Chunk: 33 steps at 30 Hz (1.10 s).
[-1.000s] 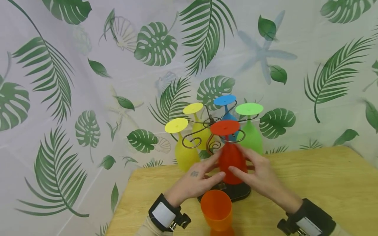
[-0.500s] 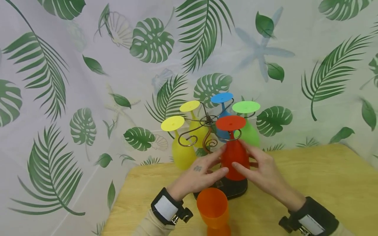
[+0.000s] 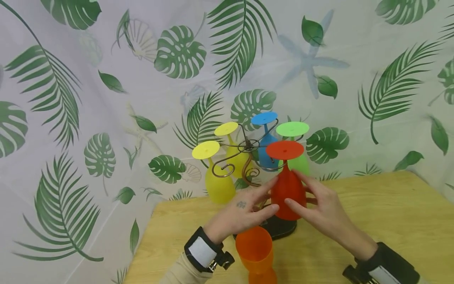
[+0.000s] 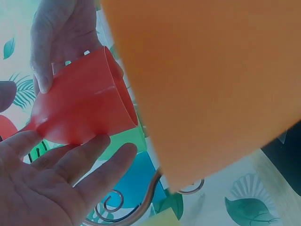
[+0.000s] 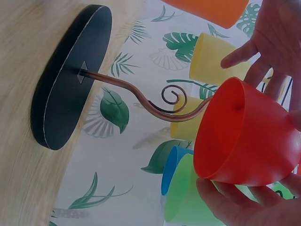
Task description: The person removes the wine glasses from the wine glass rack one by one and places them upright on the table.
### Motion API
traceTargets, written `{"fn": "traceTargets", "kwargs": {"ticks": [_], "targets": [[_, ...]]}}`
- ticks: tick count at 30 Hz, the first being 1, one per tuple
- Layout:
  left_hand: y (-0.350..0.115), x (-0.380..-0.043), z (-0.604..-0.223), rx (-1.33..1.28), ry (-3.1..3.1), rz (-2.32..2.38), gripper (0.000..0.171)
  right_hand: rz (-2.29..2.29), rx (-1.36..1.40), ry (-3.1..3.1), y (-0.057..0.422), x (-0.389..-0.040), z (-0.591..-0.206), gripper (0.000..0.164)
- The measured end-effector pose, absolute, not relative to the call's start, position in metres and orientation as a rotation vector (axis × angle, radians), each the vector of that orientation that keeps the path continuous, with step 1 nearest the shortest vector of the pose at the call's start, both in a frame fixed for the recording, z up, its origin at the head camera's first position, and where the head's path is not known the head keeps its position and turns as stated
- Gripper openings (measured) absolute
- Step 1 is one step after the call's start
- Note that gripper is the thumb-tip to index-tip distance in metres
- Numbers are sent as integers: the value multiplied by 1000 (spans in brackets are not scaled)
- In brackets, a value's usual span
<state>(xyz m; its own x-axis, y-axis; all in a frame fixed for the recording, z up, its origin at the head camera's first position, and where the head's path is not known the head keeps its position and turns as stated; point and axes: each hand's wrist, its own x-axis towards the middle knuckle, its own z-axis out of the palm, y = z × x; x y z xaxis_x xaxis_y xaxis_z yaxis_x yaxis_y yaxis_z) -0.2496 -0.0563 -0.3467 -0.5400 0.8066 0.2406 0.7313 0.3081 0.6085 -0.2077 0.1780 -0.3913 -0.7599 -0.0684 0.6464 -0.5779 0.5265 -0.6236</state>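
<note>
An upside-down red plastic goblet [image 3: 288, 197] is between both hands at the front right of a wire rack [image 3: 250, 146], its disc foot uppermost. My right hand [image 3: 328, 203] holds its bowl, thumb in front and fingers behind. On the other side my left hand [image 3: 244, 209] rests fairly straight fingers against the bowl, as the left wrist view shows, its thumb held apart. The rack's curled hook lies beside the stem. Two yellow goblets [image 3: 219, 189], a blue goblet [image 3: 268, 152] and a green goblet [image 3: 301, 162] hang upside down from the other hooks.
An orange goblet [image 3: 254, 248] stands upright on the wooden table [image 3: 369, 213], close below my left hand. Behind it, the rack's black base [image 5: 70, 80] carries a curved copper-coloured post [image 5: 141, 96]. A leaf-patterned cloth [image 3: 142, 79] hangs behind the table.
The red goblet has shifted rightward with both hands. Its stem has moved from within the hook's curl to the hook's outer side. The other goblets keep their places on the rack.
</note>
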Motion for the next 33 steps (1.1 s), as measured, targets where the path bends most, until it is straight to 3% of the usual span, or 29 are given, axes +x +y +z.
{"fn": "traceTargets", "kwargs": {"ticks": [33], "targets": [[-49, -210, -343, 1344, 2346, 1206, 65, 1122, 594, -2152, 182, -172, -395, 75]]}}
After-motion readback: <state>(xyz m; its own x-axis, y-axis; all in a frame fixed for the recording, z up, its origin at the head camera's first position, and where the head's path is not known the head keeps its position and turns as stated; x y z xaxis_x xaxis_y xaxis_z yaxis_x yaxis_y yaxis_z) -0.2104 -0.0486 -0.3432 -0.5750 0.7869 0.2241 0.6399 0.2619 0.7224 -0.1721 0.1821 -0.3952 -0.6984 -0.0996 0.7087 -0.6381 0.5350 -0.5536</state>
